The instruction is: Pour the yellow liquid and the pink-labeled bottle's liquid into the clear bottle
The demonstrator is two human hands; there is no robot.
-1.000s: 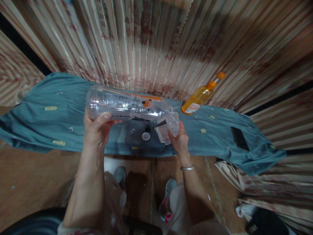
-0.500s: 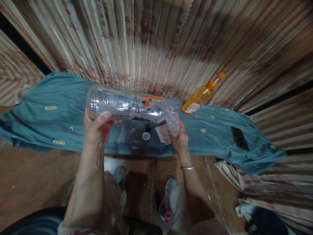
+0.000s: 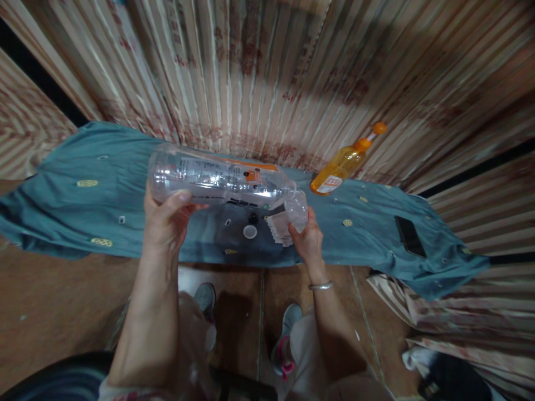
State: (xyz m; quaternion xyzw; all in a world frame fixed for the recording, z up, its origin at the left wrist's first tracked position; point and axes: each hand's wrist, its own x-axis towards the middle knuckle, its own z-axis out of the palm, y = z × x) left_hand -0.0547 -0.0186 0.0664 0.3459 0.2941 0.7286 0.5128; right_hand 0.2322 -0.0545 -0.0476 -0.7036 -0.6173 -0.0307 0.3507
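Observation:
My left hand is closed round the base of a large clear plastic bottle with an orange and black printed label. The bottle lies almost level above the cloth, its mouth pointing right. At that mouth is a small clear plastic container, gripped in my right hand; its exact kind and any liquid inside cannot be made out. Below the bottle, a white round cap and a small black cap lie on the cloth. A pale packet with serrated edges lies partly behind the container.
A teal cloth covers the narrow table. Behind the container stands an amber pump bottle with an orange top. A black phone lies at the right. Striped curtains hang close behind the table.

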